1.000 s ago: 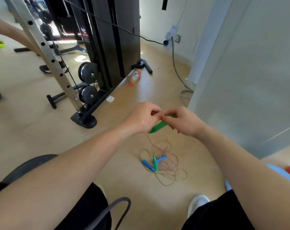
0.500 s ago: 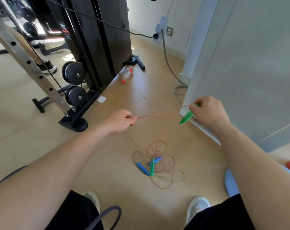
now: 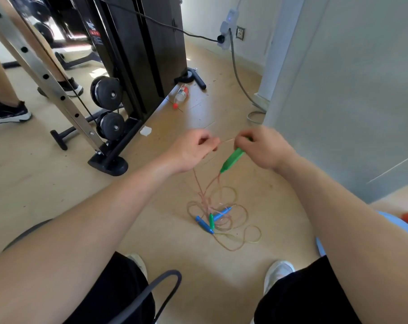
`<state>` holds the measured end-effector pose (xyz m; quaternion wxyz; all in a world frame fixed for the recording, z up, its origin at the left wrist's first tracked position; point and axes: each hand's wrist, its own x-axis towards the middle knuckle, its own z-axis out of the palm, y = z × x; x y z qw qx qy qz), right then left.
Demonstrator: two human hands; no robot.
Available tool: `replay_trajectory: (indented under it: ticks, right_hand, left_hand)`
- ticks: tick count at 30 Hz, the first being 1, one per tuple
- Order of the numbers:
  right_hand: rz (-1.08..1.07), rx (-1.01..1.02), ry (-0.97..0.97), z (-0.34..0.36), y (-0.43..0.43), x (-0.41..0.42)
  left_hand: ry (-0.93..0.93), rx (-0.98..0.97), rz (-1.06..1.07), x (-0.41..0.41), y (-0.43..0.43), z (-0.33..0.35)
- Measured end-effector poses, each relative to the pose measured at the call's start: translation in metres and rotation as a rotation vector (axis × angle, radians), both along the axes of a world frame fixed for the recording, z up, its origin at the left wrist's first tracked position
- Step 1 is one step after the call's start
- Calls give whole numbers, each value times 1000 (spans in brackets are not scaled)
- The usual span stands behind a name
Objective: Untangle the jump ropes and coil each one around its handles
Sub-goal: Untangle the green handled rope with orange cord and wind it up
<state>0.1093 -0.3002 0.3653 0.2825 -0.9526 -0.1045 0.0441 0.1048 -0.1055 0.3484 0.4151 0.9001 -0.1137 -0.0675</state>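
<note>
My right hand (image 3: 263, 148) grips a green jump-rope handle (image 3: 232, 160) that points down and to the left. My left hand (image 3: 193, 150) pinches the thin pink rope (image 3: 226, 141), which spans the short gap between both hands. From the handle tip and my left hand the rope hangs down to a tangle on the floor (image 3: 221, 213). In that tangle lie two blue handles (image 3: 204, 224) (image 3: 222, 212) and a second green handle (image 3: 211, 220), with loose pink and yellowish loops around them.
A black weight machine (image 3: 132, 66) with a metal upright (image 3: 46, 73) stands at left. A plastic bottle (image 3: 181, 94) lies on the floor beyond the hands. A grey wall panel (image 3: 338, 90) is at right. Another person's legs and shoes (image 3: 6, 111) show far left. My feet flank the tangle.
My hands were spread apart with the rope stretched between them half a second ago. They have come back together, leaving only a short span of rope.
</note>
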Motion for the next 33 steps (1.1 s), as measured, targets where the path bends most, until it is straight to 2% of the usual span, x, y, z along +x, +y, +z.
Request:
replay_trajectory:
  ticks: [5, 6, 8, 10, 11, 14, 17, 19, 22, 25, 27, 30, 33]
  right_hand:
    - [-341, -6, -218, 0, -34, 5]
    - [-412, -58, -214, 1, -42, 6]
    - [-472, -226, -76, 0, -53, 8]
    - [-377, -385, 129, -2, -48, 6]
    - [-282, -391, 191, -4, -40, 5]
    - [15, -184, 219, -9, -3, -2]
    - [172, -25, 239, -11, 26, -10]
    - [175, -50, 151, -8, 27, -6]
    - [56, -29, 8, -2, 10, 4]
    - [-204, -39, -104, 3, -17, 9]
    - [-297, -181, -41, 0, -36, 11]
    - [-211, -375, 204, -7, -40, 9]
    - [44, -283, 241, -10, -7, -1]
  left_hand:
    - [204, 198, 22, 5, 38, -23]
    - [234, 224, 35, 6, 47, -26]
    - [238, 209, 58, 8, 56, -28]
    - [175, 133, 57, 8, 51, -22]
    - [139, 100, 37, 6, 44, -18]
    - [66, 65, -43, -1, 16, -11]
    - [21, 45, -59, -4, 3, -10]
    - [14, 12, -40, -2, 3, -8]
    - [84, 11, -4, -1, 14, -8]
    - [246, 225, -13, 1, 40, -24]
    - [284, 322, -7, 2, 56, -32]
    - [192, 234, 12, 1, 53, -26]
    - [106, 163, -61, -4, 24, -17]
